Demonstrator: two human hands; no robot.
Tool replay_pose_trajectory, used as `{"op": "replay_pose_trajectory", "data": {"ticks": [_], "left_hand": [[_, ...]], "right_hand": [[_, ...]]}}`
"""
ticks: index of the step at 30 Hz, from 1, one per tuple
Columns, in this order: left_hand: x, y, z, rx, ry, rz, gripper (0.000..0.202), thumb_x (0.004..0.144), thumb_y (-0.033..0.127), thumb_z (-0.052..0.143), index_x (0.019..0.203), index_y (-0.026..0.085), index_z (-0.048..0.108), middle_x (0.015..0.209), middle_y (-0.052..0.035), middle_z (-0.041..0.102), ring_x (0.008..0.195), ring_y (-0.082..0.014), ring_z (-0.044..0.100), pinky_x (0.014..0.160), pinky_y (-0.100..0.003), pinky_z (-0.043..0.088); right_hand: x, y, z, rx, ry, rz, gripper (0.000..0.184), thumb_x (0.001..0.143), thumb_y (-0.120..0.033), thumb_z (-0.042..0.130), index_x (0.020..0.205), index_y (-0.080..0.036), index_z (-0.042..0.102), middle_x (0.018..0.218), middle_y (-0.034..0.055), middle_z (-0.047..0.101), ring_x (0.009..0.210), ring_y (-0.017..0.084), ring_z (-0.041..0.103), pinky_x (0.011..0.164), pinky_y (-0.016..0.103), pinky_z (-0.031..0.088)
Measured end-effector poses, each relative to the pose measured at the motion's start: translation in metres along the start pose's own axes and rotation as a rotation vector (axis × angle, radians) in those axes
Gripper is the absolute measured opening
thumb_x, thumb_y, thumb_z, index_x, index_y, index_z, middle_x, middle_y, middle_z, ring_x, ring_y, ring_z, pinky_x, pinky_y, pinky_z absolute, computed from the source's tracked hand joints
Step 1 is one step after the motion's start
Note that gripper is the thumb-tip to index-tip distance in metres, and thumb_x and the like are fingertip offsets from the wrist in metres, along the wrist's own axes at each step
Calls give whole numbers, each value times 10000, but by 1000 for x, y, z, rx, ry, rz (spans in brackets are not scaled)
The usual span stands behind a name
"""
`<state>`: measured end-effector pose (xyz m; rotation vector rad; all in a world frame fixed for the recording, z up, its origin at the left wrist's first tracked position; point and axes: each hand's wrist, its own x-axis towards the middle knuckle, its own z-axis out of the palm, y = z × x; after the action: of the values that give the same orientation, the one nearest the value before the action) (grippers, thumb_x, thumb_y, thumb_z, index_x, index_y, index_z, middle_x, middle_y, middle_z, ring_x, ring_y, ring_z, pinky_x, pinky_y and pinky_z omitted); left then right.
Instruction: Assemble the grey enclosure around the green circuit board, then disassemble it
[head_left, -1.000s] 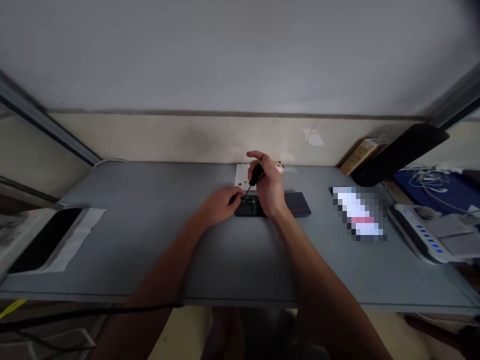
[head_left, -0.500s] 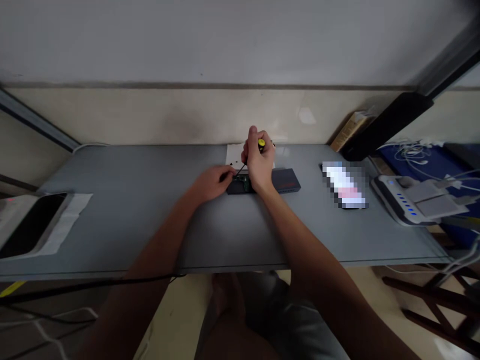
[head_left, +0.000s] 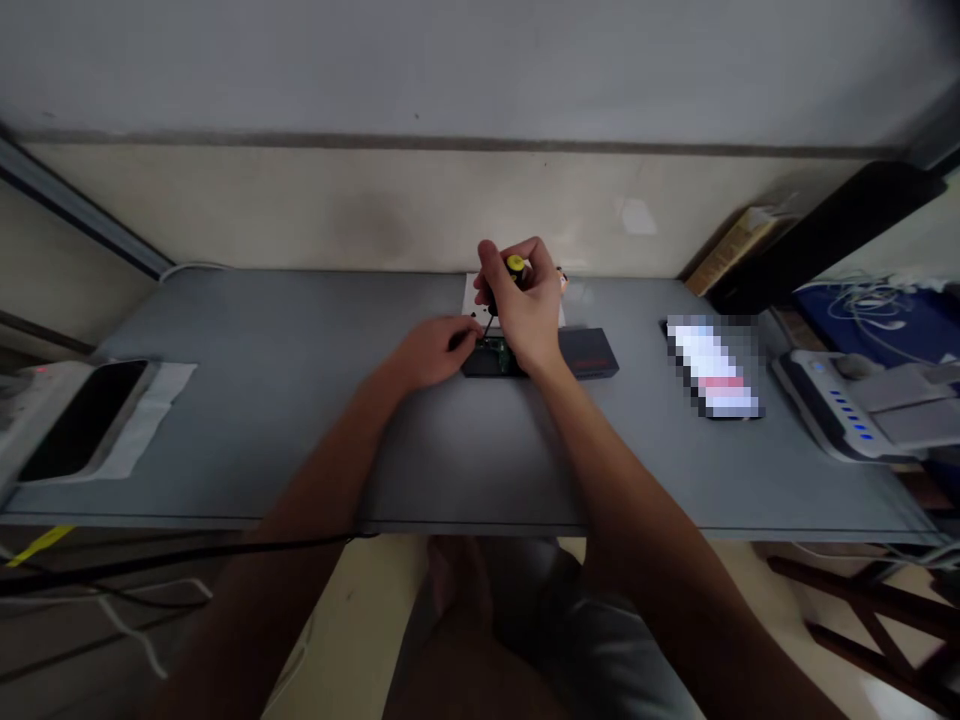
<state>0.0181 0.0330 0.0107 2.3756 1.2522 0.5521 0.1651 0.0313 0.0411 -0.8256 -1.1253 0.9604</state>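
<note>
On the flat grey tabletop (head_left: 300, 400), the tool's orientation differs: one second earlier its black handle side lay more exposed; now its yellow end faces the camera. Left to right, there are: one black-screened rectangular phone (head_left: 86, 420); one left hand (head_left: 429, 352), fingertips at the left end of the casing, whether gripping cannot be told; one dark, open rectangular casing (head_left: 484, 368) containing one green circuit board (head_left: 501, 352), lying between the hands; one black-handled screwdriver (head_left: 515, 265) with thin shaft angled down toward the casing; one right hand (head_left: 529, 312), clenched around that handle; one dark, flat rectangular box (head_left: 589, 350) beside the right wrist; one white power strip (head_left: 825, 405) with a row of five blue lights.
</note>
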Motion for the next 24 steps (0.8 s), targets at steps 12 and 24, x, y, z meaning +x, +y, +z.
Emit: {"op": "replay_pose_trajectory", "data": {"ticks": [12, 24], "left_hand": [[0, -3, 0, 44, 7, 1, 317, 982, 351, 428, 1007, 219, 715, 907, -54, 755, 823, -221, 671, 793, -336, 506], [-2, -6, 3, -2, 55, 17, 311, 975, 341, 441, 1019, 223, 726, 1007, -70, 781, 919, -242, 702, 871, -372, 548]], "right_hand": [[-3, -6, -10, -88, -54, -113, 468, 1003, -698, 377, 1198, -359, 635, 751, -15, 472, 703, 180, 523, 692, 322, 489], [1, -6, -8, 63, 15, -26, 461, 850, -464, 731, 845, -288, 306, 657, -103, 543, 552, 95, 564, 546, 234, 463]]}}
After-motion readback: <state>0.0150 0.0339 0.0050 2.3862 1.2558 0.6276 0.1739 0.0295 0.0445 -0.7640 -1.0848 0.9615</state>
